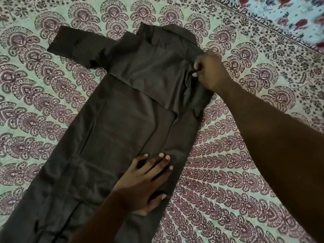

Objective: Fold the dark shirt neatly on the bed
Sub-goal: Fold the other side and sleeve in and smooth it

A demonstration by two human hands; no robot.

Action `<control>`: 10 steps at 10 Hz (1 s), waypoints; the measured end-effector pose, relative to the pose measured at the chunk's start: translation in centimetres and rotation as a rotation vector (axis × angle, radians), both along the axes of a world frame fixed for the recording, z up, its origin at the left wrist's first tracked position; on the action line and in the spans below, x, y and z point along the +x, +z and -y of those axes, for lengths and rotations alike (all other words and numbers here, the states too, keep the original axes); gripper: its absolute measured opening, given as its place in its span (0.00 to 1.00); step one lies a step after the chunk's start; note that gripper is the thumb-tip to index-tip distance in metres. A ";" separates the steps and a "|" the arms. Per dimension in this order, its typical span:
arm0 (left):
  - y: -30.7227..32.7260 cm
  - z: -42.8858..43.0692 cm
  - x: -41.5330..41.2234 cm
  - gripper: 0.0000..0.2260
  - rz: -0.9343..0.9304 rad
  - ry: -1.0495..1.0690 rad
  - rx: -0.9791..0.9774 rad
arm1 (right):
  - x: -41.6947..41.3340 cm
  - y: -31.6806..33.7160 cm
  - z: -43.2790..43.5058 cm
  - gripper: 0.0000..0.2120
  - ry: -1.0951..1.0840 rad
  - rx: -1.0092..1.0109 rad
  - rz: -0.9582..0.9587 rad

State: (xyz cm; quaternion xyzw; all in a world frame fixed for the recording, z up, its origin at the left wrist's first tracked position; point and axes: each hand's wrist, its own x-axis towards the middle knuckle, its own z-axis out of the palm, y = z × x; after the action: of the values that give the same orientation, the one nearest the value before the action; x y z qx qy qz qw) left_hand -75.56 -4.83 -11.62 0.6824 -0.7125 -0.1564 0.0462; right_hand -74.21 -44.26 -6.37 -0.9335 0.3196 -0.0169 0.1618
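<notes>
Dark shirt (122, 120) flat under left hand (145, 178); upper edge in right hand (208, 71)

- A bed (228, 172) under a pale green spread printed with maroon fans.
- A long dark brown cloth shirt (122, 120) lies flat mid-bed.
- A pale blue red-flowered cloth (289, 13) lies at the bed's far right.
</notes>
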 end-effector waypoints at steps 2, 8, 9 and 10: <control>-0.1 0.0 0.0 0.34 0.008 0.000 0.001 | -3.5 0.4 0.9 0.14 -0.097 -0.004 0.247; -0.3 -0.1 -0.1 0.34 0.035 -0.008 -0.003 | -1.7 0.8 3.8 0.08 -0.098 0.153 0.110; -0.3 -0.1 -0.1 0.34 0.041 -0.009 -0.014 | -0.9 -0.3 4.3 0.13 -0.147 0.210 0.118; -0.2 -0.1 -0.1 0.34 0.044 -0.009 -0.022 | -1.2 -1.1 4.3 0.13 -0.218 0.318 0.242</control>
State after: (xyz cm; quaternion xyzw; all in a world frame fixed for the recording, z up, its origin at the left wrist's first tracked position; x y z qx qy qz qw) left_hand -75.64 -4.73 -11.87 0.6820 -0.7180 -0.1338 0.0372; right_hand -75.36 -48.56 -7.44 -0.8474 0.3954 -0.0956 0.3414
